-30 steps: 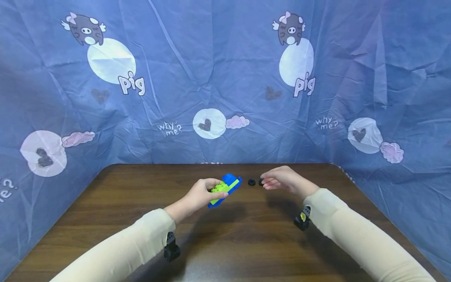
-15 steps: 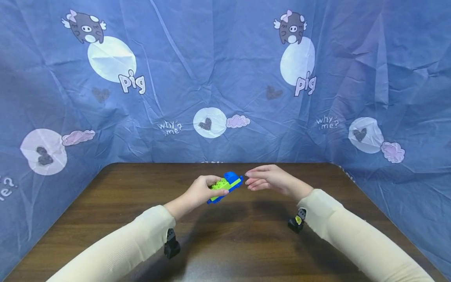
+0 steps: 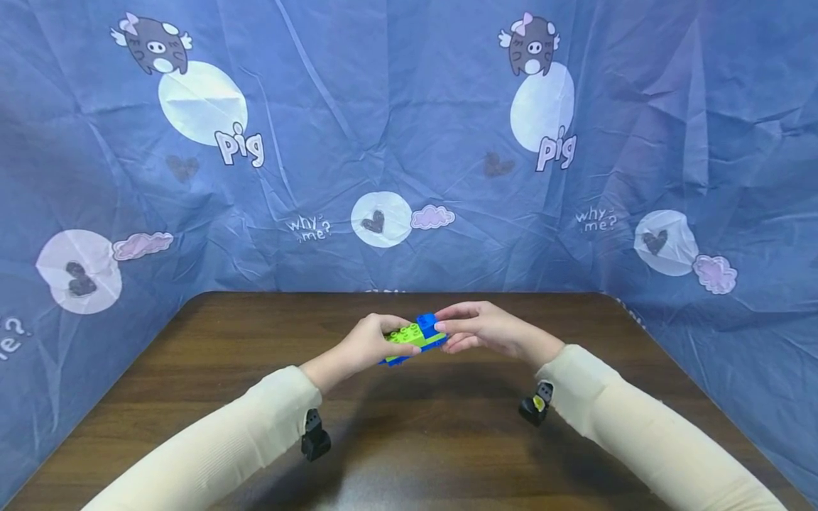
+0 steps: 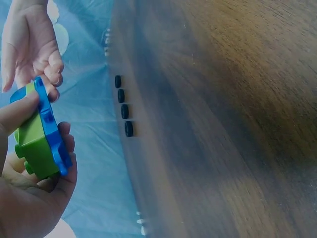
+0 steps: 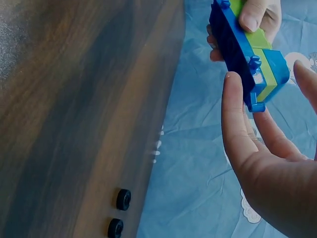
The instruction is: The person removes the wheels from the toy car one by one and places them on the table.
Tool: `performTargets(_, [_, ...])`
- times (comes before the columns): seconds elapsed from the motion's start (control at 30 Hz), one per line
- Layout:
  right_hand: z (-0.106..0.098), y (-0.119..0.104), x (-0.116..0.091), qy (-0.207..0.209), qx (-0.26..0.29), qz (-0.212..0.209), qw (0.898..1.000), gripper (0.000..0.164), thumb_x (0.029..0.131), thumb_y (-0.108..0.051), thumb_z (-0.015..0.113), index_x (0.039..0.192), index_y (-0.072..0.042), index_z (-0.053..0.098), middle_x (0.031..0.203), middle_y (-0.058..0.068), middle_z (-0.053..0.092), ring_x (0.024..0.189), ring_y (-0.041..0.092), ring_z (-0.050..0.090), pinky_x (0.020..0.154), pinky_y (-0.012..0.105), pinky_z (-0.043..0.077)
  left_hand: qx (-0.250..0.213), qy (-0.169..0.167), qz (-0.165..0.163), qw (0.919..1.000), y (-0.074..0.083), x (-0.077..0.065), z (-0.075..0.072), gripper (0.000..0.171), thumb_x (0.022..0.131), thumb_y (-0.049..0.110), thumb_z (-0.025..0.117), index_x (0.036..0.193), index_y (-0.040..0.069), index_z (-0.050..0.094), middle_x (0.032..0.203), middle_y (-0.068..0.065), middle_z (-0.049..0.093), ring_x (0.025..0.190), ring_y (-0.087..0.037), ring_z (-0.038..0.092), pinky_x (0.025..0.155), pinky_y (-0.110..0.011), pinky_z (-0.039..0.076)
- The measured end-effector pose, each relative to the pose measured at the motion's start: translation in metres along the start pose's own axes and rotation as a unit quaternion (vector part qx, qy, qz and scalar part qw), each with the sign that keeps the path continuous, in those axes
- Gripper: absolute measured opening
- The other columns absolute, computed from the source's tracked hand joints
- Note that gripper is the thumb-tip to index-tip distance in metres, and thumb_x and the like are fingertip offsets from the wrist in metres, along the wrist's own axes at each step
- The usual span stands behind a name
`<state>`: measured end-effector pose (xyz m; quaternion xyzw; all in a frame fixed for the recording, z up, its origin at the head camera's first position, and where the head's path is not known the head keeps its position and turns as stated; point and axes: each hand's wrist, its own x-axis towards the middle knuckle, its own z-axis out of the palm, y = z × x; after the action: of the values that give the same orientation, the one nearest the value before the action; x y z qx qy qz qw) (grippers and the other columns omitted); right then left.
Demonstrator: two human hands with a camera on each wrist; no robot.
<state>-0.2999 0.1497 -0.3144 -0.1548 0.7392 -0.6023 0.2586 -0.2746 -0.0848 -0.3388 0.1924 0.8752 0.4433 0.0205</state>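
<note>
My left hand (image 3: 366, 348) holds a toy brick car (image 3: 407, 336) above the table, its thumb on one side and fingers on the other. The car has a blue base, a lime green studded middle and a blue block at its right end. My right hand (image 3: 498, 331) is at that end. In the right wrist view, its nearly straight fingers (image 5: 237, 116) reach the blue base (image 5: 240, 59), while the thumb stands apart from the blue block. On the table, several small black wheels (image 4: 125, 111) stand in a row; the hands hide them in the head view.
A brown wooden table (image 3: 409, 440) lies under both hands. Behind it hangs a blue printed cloth (image 3: 383, 142). Each wrist carries a small black camera, one under the left cuff (image 3: 314, 436) and one under the right cuff (image 3: 535, 406).
My right hand has moved left from beside the black wheels to the car's right end. The car has shifted slightly right and turned flatter, still in my left hand.
</note>
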Motion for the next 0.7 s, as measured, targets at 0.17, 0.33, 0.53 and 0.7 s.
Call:
performTargets(0.17, [0.006, 0.002, 0.000, 0.011, -0.013, -0.001, 1.000, 0.050, 0.090, -0.017, 0.069, 0.130, 0.007, 0.050, 0.099, 0.012, 0.068, 0.080, 0.019, 0.070, 0.086, 0.040, 0.056, 0.022, -0.010, 0.021, 0.9995, 0.004, -0.001, -0.001, 0.041, 0.080, 0.024, 0.080, 0.114, 0.003, 0.069, 0.096, -0.006, 0.073, 0.077, -0.011, 0.061, 0.070, -0.025, 0.052])
performTargets(0.33, [0.010, 0.004, 0.001, 0.028, -0.033, -0.006, 0.999, 0.052, 0.087, -0.015, 0.073, 0.128, 0.007, 0.051, 0.094, 0.012, 0.069, 0.076, 0.019, 0.070, 0.080, 0.036, 0.058, 0.048, -0.018, 0.035, 0.9981, 0.008, -0.003, -0.004, 0.040, 0.080, 0.023, 0.080, 0.111, 0.001, 0.070, 0.093, -0.005, 0.072, 0.076, -0.010, 0.060, 0.070, -0.025, 0.051])
performTargets(0.53, [0.013, 0.002, 0.000, 0.044, -0.055, -0.009, 0.997, 0.054, 0.087, -0.016, 0.073, 0.130, 0.008, 0.051, 0.090, 0.012, 0.071, 0.071, 0.017, 0.070, 0.074, 0.032, 0.059, 0.053, -0.021, 0.031, 0.9979, 0.008, -0.004, -0.006, 0.042, 0.081, 0.026, 0.079, 0.114, 0.002, 0.068, 0.095, -0.005, 0.072, 0.078, -0.011, 0.060, 0.072, -0.025, 0.051])
performTargets(0.7, [0.015, 0.002, 0.001, 0.065, -0.048, -0.005, 0.997, 0.055, 0.086, -0.016, 0.075, 0.130, 0.008, 0.053, 0.094, 0.014, 0.072, 0.073, 0.019, 0.071, 0.076, 0.035, 0.058, 0.046, -0.007, 0.036, 0.9983, 0.004, -0.004, -0.006, 0.044, 0.080, 0.027, 0.079, 0.116, 0.004, 0.068, 0.100, -0.006, 0.072, 0.082, -0.012, 0.060, 0.074, -0.027, 0.051])
